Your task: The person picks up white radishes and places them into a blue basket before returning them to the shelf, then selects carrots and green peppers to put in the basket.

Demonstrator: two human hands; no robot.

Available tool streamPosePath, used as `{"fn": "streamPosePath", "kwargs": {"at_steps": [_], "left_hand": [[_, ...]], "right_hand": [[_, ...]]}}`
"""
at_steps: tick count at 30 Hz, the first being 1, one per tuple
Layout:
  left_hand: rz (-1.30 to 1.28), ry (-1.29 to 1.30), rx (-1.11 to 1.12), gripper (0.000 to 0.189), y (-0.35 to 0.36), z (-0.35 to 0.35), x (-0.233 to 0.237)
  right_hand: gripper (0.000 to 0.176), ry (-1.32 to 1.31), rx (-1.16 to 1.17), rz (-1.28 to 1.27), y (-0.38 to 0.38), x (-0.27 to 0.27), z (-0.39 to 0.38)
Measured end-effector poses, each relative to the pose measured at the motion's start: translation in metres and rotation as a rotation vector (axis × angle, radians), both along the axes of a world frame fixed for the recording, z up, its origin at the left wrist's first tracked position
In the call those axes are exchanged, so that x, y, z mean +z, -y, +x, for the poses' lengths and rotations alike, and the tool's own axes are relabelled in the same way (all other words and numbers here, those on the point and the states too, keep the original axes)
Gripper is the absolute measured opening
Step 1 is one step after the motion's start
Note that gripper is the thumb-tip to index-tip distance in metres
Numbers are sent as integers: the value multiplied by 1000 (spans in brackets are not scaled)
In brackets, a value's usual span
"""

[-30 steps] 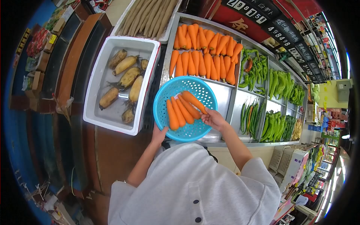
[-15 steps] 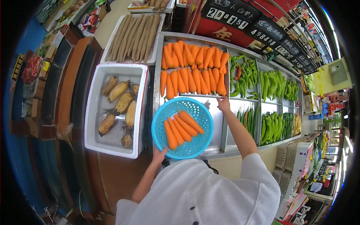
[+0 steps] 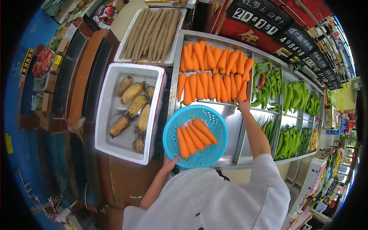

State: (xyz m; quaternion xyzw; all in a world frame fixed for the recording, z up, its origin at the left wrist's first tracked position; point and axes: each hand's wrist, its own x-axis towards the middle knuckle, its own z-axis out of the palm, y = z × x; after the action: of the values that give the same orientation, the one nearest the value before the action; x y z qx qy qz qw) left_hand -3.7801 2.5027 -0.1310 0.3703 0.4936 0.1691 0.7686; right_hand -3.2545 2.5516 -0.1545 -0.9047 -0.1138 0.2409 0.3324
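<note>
Carrots (image 3: pixel 196 133), about five, already lie side by side in the blue basket (image 3: pixel 203 157), held just in front of the display. The left hand (image 3: pixel 169 164) clasps the basket's near rim, its fingers hidden underneath. Behind it, the steel tray (image 3: pixel 230 115) still holds two full carrot rows (image 3: pixel 212 73), so the picking looks partly done. The right hand (image 3: pixel 243 103) touches the front row's right-end carrot; whether it has closed on it I cannot tell.
</note>
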Motion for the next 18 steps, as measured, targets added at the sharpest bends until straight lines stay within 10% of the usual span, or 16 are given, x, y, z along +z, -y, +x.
{"fn": "streamPosePath", "kwargs": {"at_steps": [4, 10, 16, 18], "left_hand": [[21, -16, -55, 66, -1, -1, -1], [40, -26, -55, 58, 0, 1, -4], [49, -7, -108, 64, -5, 3, 3], [59, -3, -92, 66, -5, 4, 4]], "right_hand": [[36, -398, -132, 407, 30, 42, -51], [30, -212, 151, 680, 99, 123, -173], [30, -34, 616, 344, 119, 130, -258], [33, -326, 639, 233, 117, 94, -279]]}}
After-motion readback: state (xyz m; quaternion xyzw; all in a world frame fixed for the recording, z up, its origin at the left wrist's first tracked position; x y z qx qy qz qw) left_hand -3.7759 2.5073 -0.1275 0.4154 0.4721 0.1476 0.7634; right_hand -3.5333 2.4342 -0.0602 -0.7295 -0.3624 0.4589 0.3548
